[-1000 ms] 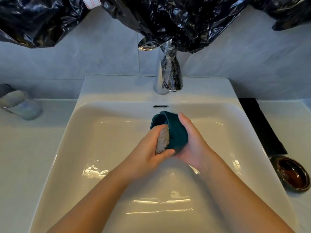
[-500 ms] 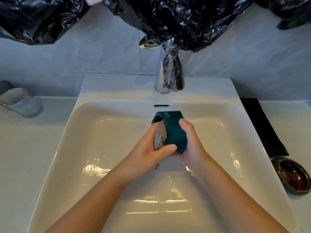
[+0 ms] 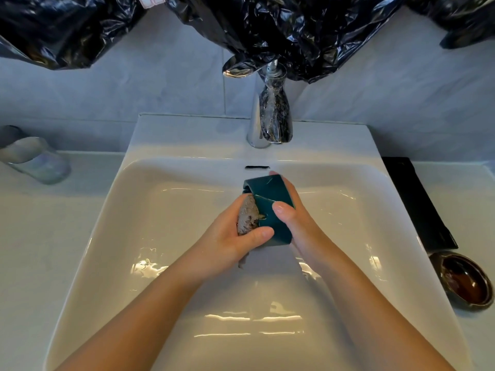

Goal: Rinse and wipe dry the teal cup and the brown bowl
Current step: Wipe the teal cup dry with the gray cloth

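Note:
Over the white sink basin (image 3: 160,236), my right hand (image 3: 297,223) grips the teal cup (image 3: 270,207) on its side, mouth turned left. My left hand (image 3: 233,236) holds a grey cloth (image 3: 247,219) and presses it into the cup's mouth, thumb lying on the cup's outer wall. A tail of the cloth hangs below my left hand. The brown bowl (image 3: 464,282) sits upright on the counter to the right of the sink, untouched.
A chrome tap (image 3: 263,113) wrapped in plastic stands behind the basin; no water stream is visible. Black plastic bags (image 3: 281,28) hang over the wall above. A clear glass (image 3: 37,159) lies on the left counter. A black mat (image 3: 417,204) lies right of the sink.
The cup has rotated in my right hand, so more of its outer wall now faces up, and my right fingers have shifted over its far side. My left hand keeps working the cloth at its mouth.

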`<state>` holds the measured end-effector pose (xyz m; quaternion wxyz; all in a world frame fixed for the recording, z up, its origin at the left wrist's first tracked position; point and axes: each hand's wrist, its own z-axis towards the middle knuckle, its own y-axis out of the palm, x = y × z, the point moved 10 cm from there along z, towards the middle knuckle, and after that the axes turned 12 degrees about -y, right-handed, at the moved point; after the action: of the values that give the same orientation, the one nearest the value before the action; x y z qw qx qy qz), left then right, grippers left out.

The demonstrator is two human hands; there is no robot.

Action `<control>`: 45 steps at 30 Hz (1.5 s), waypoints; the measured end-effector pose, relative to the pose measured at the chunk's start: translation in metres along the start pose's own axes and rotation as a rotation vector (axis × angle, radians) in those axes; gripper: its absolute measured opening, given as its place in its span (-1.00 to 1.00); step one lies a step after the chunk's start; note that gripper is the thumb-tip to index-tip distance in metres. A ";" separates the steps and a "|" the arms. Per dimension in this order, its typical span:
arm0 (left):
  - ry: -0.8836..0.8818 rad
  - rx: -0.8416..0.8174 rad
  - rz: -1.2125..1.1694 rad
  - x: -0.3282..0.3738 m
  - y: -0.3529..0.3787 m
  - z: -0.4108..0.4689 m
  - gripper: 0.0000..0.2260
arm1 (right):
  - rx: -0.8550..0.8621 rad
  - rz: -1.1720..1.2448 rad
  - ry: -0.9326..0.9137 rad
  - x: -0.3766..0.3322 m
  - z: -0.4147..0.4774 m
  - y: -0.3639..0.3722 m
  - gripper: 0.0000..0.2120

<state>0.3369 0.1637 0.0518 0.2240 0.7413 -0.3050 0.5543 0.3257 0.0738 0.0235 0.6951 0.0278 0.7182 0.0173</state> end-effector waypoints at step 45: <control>-0.093 -0.014 -0.509 0.000 0.003 0.004 -0.68 | -0.097 -0.007 -0.077 -0.009 0.001 -0.002 -0.34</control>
<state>0.3372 0.1590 0.0507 0.3470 0.8175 -0.1225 0.4431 0.3265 0.0711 0.0327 0.7227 -0.0078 0.6893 0.0488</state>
